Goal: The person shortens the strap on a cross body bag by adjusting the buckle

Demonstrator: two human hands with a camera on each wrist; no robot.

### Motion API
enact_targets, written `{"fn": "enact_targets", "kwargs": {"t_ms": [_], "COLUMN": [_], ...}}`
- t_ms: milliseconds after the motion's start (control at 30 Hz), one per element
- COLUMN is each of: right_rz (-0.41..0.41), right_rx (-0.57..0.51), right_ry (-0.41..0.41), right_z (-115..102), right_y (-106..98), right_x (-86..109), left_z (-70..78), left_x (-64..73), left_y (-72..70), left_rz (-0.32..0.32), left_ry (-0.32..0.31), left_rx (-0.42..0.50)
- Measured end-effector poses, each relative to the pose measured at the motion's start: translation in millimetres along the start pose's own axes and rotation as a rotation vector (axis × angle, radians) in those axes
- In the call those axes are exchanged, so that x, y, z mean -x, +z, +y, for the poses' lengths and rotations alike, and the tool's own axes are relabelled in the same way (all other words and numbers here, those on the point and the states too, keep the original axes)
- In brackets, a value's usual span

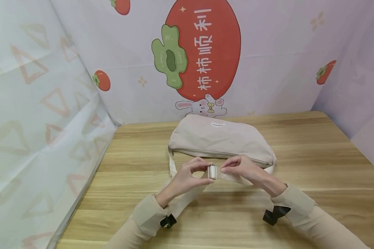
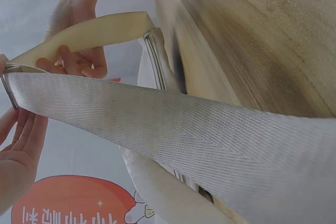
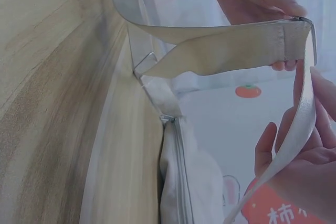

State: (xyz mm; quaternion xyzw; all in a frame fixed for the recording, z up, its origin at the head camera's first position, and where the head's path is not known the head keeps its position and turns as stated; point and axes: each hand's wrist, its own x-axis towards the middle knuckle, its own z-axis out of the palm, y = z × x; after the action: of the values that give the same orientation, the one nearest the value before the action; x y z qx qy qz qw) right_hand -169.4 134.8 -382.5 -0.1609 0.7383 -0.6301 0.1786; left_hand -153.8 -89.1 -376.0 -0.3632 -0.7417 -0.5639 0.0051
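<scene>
1. Silver metal slide buckle (image 1: 212, 172), rect. w/ rounded corners, is up above the wood-grain worktop (image 1: 137, 166), in front of the bag, b/w both hands.
2. Left hand (image 1: 185, 177): thumb & fingers grasping the buckle by opposite edges.
3. Right hand (image 1: 244, 169): fingers pinching the flat cream webbing strap (image 2: 157, 114) just beside it.
4. Strap's weave is fine & ribbed, w/ diagonal lines; it runs through the buckle, bending there.
5. Pale beige fabric bag (image 1: 218, 138), approx. half-moon, lies on the worktop, soft & lightly creased, w/ long zip (image 1: 199, 151) & small white label (image 1: 218, 125).
</scene>
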Motion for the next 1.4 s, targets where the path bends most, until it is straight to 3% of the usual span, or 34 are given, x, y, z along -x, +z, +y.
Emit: {"fn": "enact_targets", "kwargs": {"t_ms": [200,367,700,933,1167,1400], "right_rz": [-0.008,-0.005,-0.037,0.025,0.032,0.035], "right_rx": [-0.02,-0.013,0.066,0.055,-0.005,-0.001], "right_ry": [-0.033,-0.015,0.012,0.031,0.064,0.062], "right_z": [-2.4,-1.0,4.0,4.8,-0.1,-2.3], "right_y": [4.0,4.6,-7.1,-6.8,0.9,2.3], "right_x": [-1.6,-2.9,0.7,-0.9,-3.7,-4.3], "left_z": [14.9,26.6,25.8,24.7,26.2,22.7], "left_x": [-3.4,-5.6,-3.7,-4.3,-7.8,-8.4], "left_y": [1.5,3.4,-1.3,-2.7,1.8,1.5], "left_rz": [-0.029,-0.036,0.033,0.001,-0.042,-0.019], "left_ry": [-0.021,-0.024,-0.033,-0.065,-0.059,-0.124], "left_rx": [-0.025,-0.034,-0.015,-0.006,-0.035,0.011]}}
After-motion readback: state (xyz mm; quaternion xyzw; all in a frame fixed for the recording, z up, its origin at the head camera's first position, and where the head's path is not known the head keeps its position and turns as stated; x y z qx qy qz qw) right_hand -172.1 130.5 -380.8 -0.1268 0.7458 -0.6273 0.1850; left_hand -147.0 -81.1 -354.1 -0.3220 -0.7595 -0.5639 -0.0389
